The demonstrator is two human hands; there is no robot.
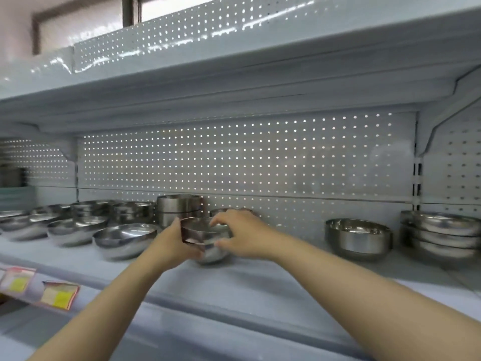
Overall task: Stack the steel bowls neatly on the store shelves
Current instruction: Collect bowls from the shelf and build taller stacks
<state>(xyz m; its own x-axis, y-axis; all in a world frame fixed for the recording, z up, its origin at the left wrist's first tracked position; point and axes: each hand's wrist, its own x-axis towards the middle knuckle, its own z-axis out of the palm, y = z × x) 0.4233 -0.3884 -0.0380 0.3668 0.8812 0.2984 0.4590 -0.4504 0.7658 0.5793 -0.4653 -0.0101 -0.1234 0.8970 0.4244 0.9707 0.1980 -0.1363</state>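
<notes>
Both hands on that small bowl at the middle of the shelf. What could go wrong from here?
1. The small bowl looks tilted atop another bowl; if left hand or right hand loosens its grip early, it may seat crooked or slide off.
2. The tall stack stands close behind; a push back could knock it.

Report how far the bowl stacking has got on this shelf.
Done: a stack of bowls stands at the far right, and taller stacks stand at the back left. In hand: the left hand and right hand both grip a small steel bowl that sits on another bowl on the shelf. Left: single bowls in the front left row and one alone at right are unstacked.
</notes>
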